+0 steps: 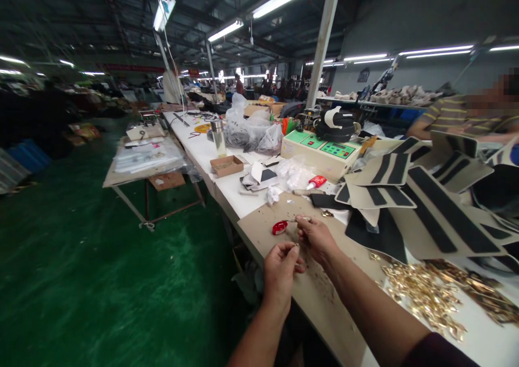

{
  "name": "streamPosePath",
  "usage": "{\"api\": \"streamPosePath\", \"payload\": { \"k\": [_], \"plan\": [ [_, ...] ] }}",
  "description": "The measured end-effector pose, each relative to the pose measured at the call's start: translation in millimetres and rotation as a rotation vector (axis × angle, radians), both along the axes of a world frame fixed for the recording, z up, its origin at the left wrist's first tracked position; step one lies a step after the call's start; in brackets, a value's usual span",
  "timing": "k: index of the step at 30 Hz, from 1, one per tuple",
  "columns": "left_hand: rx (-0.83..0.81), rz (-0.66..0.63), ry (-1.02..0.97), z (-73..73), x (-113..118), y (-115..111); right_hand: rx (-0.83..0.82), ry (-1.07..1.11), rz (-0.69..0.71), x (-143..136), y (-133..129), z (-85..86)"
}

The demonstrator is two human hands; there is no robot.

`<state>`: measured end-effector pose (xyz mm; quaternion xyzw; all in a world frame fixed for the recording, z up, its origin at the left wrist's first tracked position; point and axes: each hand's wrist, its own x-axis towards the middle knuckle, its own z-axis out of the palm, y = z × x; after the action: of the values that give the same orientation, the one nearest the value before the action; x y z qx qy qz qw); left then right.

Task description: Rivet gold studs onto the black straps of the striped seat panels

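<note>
My left hand [281,264] is closed in a pinch at the table's near edge, with a tiny gold-coloured metal piece at its fingertips, mostly hidden by them. Just beyond it, my right hand [316,237] grips a thin stick-like tool [292,220] between thumb and fingers. The tool's tip points left toward a small red oval dish [279,227]; whether it touches the rim I cannot tell. Both hands are over a brown board [259,221]. To the right of my right forearm lies a heap of shiny gold metal fittings [424,294].
Beige panels with black strips [450,210] are piled at the right, near a person in a striped shirt. Farther along are a red-capped tube [316,181], a cardboard box [227,166], a bottle [218,139], plastic bags and a machine with green panels [320,153].
</note>
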<state>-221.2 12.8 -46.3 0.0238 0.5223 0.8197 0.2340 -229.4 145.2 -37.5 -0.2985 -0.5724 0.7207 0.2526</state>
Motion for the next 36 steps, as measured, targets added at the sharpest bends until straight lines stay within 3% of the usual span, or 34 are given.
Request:
{"api": "streamPosePath", "payload": {
  "k": [10,15,19,21,27,30,36],
  "plan": [
    [0.065,-0.026,-0.036,0.0,-3,3,-0.204,0.026,-0.075,-11,0,-3.8],
    [0.095,-0.048,-0.036,3.2,-3,3,-0.241,0.04,-0.084,-7,-1,14.0],
    [0.121,-0.129,-0.052,5.8,4,4,-0.22,0.107,-0.09,33,5,34.9],
    [0.136,-0.179,-0.051,6.6,10,7,-0.137,0.137,-0.107,66,8,42.6],
    [0.118,-0.344,-0.012,7.8,39,18,0.363,0.028,-0.109,154,1,55.0],
    [0.118,-0.391,-0.008,10.5,52,22,0.46,-0.04,-0.158,172,-2,57.9],
    [0.118,-0.407,-0.007,16.8,68,23,0.512,-0.108,-0.21,181,-1,61.6]
  ]
}}
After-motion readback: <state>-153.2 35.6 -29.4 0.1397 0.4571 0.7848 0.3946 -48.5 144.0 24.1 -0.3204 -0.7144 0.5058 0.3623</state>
